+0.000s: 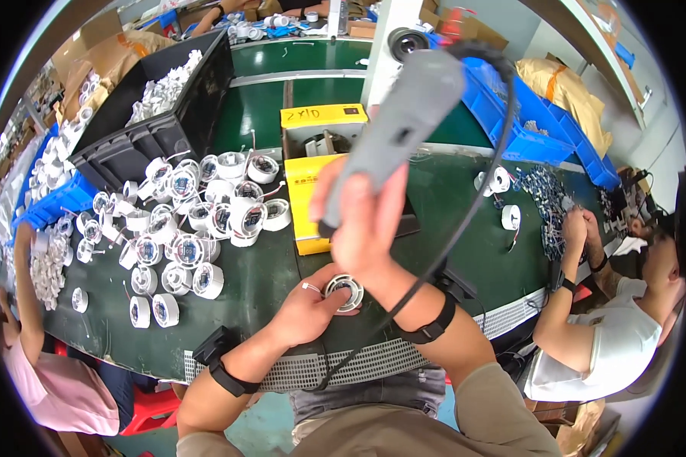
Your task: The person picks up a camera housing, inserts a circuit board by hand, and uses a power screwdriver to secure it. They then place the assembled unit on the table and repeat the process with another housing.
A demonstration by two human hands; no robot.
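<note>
My right hand (366, 221) is raised over the table, its fingers wrapped round a grey corded electric screwdriver (411, 107). The tool is tilted, its black tip low and to the left, and a black cord hangs from its upper end. Below it, my left hand (305, 308) pinches a white round housing (345, 294) at the table's near side, thumb laid over its face. A small white connector on a lead sticks out beside the thumb. The screwdriver's tip is apart from the housing. Just beyond stands a yellow box (312, 206), partly behind my right hand.
Many white round housings (184, 251) with wires crowd the green table's left, before a black crate (152, 114) of white parts. Blue bins (526, 122) stand at far right. A co-worker (602, 327) handles small dark parts (545, 209) at right; another person (61, 365) sits left.
</note>
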